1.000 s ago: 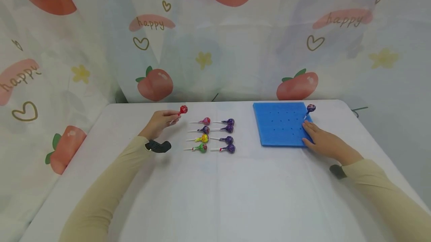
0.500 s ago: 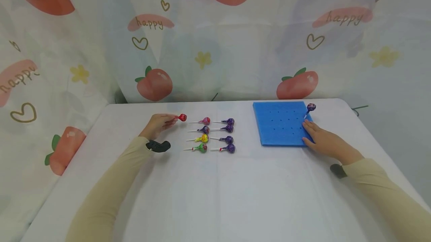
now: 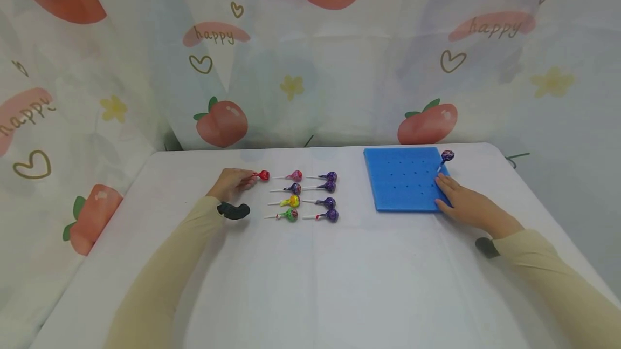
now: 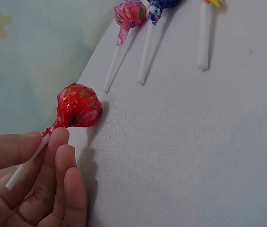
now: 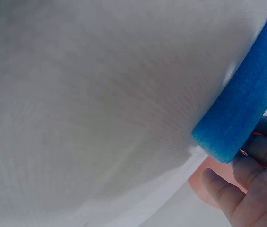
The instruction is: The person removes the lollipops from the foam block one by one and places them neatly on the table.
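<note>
Between thumb and fingers, my left hand (image 3: pixel 236 180) pinches the white stick of a red-wrapped lollipop (image 4: pixel 79 106), just below the candy, close over the table. Right beside it, a pink lollipop (image 3: pixel 294 176) heads a column with a dark blue lollipop (image 3: pixel 294 187), a yellow lollipop (image 3: pixel 293 202) and a green lollipop (image 3: pixel 291 214). My right hand (image 3: pixel 466 206) rests with extended fingers at the right edge of a blue foam board (image 3: pixel 398 195) dotted with small holes. One purple lollipop (image 3: pixel 448 155) stands tilted at the board's far right corner.
A second column of several purple lollipops (image 3: pixel 331 186) lies right of the first, sticks pointing left. White cloth covers the table (image 3: pixel 339 279). Behind it hangs a printed curtain (image 3: pixel 349 79).
My left hand has lowered the red lollipop toward the table, level with the pink one, and its stick has tipped flatter. The right hand and the board have stayed in place.
</note>
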`<action>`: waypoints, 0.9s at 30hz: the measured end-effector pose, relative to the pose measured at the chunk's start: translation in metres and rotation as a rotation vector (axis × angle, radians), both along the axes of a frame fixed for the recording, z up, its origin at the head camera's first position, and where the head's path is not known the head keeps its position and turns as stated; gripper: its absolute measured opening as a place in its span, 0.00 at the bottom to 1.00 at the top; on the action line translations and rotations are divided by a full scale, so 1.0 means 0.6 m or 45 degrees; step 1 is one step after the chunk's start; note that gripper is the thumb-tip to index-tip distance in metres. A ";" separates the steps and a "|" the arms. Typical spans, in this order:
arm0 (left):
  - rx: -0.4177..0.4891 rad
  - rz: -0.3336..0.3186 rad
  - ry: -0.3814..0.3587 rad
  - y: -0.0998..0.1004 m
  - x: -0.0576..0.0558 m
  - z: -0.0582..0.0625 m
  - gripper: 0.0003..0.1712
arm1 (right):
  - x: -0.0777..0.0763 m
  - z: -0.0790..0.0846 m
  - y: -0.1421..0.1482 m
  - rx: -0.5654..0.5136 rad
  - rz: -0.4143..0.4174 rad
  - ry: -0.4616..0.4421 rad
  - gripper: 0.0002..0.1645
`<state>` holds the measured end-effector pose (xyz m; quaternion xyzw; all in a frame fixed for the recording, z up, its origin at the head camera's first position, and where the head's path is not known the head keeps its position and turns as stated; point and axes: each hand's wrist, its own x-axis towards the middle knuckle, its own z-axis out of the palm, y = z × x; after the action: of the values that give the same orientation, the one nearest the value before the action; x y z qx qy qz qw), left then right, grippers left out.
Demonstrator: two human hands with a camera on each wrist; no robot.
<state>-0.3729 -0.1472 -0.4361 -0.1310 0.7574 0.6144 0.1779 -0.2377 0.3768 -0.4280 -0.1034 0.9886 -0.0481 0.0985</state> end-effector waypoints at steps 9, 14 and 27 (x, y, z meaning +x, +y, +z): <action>-0.386 -0.160 0.274 -0.010 0.001 -0.008 0.19 | 0.002 0.002 0.000 -0.006 0.005 0.007 0.44; -0.414 -0.163 0.298 -0.017 -0.001 -0.010 0.19 | 0.002 0.002 0.000 -0.005 0.008 0.006 0.44; -0.332 -0.255 0.239 -0.041 -0.001 -0.014 0.19 | 0.002 0.003 0.001 -0.008 0.014 0.013 0.44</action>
<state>-0.3733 -0.1717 -0.4446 -0.0189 0.8532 0.4997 0.1482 -0.2362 0.3771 -0.4261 -0.1092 0.9884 -0.0500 0.0932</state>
